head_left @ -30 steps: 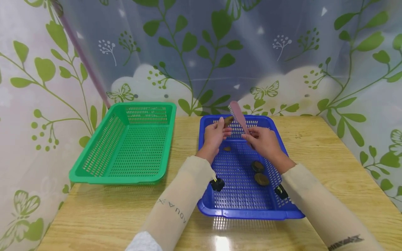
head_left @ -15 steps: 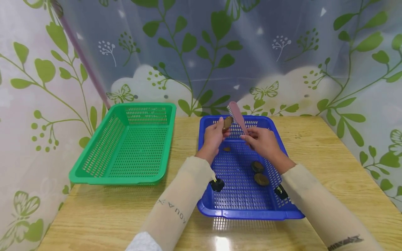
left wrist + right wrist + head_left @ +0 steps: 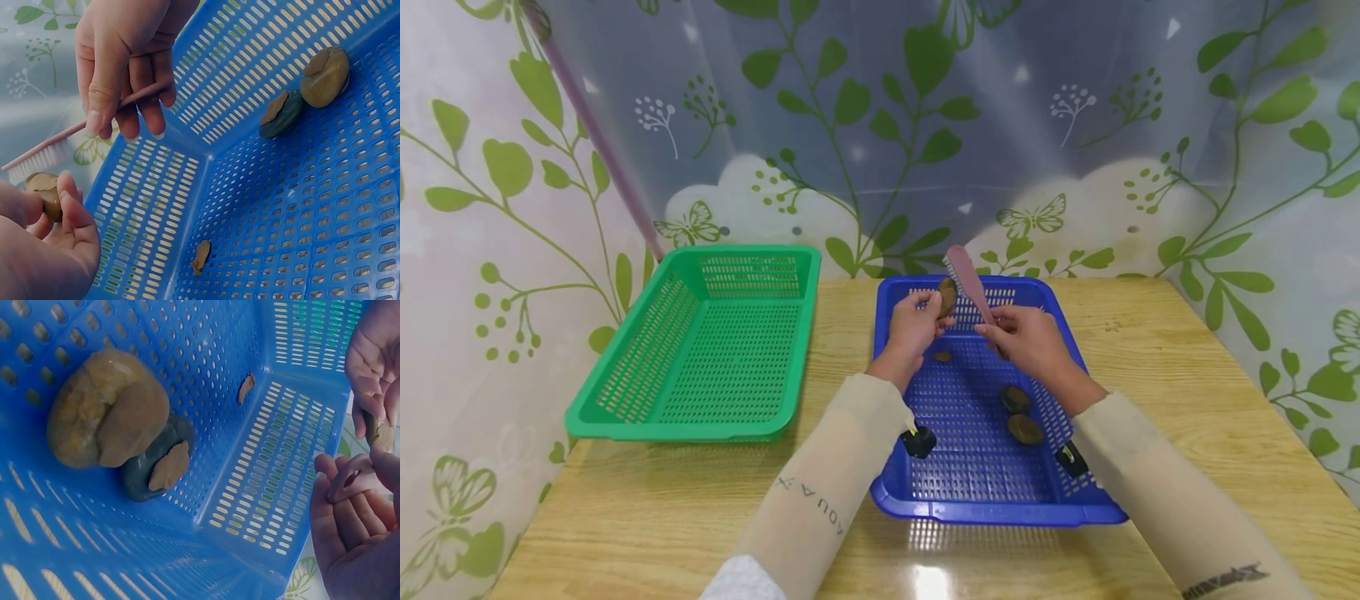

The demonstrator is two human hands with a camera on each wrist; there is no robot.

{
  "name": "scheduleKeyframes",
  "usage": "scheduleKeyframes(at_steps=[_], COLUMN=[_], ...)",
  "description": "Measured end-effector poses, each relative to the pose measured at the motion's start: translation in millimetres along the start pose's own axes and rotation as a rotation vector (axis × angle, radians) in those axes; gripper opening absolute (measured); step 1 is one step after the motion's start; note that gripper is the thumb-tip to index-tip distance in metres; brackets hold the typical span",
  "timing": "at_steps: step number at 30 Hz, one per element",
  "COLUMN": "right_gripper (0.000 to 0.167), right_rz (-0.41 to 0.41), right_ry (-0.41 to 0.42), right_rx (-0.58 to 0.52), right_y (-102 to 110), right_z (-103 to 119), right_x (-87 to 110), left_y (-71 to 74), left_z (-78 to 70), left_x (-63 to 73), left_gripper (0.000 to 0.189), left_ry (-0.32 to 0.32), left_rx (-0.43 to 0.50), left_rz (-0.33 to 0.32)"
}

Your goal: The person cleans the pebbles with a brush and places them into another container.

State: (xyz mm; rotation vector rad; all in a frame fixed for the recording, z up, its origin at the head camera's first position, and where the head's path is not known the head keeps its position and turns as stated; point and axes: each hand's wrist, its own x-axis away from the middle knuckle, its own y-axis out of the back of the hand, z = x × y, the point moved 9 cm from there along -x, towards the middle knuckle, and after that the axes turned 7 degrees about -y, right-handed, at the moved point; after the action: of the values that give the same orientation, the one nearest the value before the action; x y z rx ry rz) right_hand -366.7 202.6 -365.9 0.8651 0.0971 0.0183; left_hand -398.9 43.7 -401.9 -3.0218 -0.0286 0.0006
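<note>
My left hand (image 3: 914, 321) pinches a brown stone (image 3: 947, 297) between thumb and fingers, above the far end of the blue basket (image 3: 1000, 512). A tan, mud-like patch covers part of that stone in the left wrist view. My right hand (image 3: 1028, 340) grips the handle of a pink brush (image 3: 967, 277), its white bristles facing the stone and close beside it. Inside the basket lie a dark stone (image 3: 282, 116) and a yellowish-brown stone (image 3: 325, 78), side by side near the right wall, each with a similar tan patch.
A loose tan flake (image 3: 942, 356) lies on the blue basket's floor. To the left stands a green slotted basket (image 3: 685, 431) on the wooden table (image 3: 842, 350). Behind the table hangs a leaf-patterned curtain (image 3: 880, 125).
The left fingers have turned the stone from lying nearly flat to more upright. The right hand and brush have barely moved; the stones in the basket are where they were.
</note>
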Motion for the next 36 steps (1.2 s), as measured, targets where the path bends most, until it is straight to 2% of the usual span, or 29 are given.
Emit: scheduleKeyframes(at_steps=[8,13,20,27,31,36], right_gripper=[0.036,0.035,0.033,0.022,0.024,0.024], right_rz=[-0.009,-0.013,-0.006,0.045,0.074,0.103], right_ry=[-0.011,0.001,0.073,0.116,0.126,0.120], right_rx=[0.007,0.003,-0.031,-0.027,-0.030,-0.030], right_y=[0.4,0.0,-1.7,-8.0,-10.4,-12.4], right_z=[-2.2,-0.8,6.2,9.9,10.2,9.3], right_x=[-1.1,-1.3,0.6,0.5,0.6,0.8], left_y=[-2.9,-2.3,1.3,-1.0,-1.3,1.1], left_z=[1.4,-1.1,-2.6,-1.0,-1.7,-2.3], left_x=[0.3,0.1,-0.2,-0.7,-1.2,-0.8], left_gripper=[0.035,0.037,0.035,0.035,0.034,0.036], left_ry=[0.045,0.023,-0.008,-0.007,-0.021,-0.027], left_rx=[-0.008,-0.020,-0.016,-0.014,0.005,-0.029], left_rz=[0.036,0.039,-0.009,0.015,0.019,0.003])
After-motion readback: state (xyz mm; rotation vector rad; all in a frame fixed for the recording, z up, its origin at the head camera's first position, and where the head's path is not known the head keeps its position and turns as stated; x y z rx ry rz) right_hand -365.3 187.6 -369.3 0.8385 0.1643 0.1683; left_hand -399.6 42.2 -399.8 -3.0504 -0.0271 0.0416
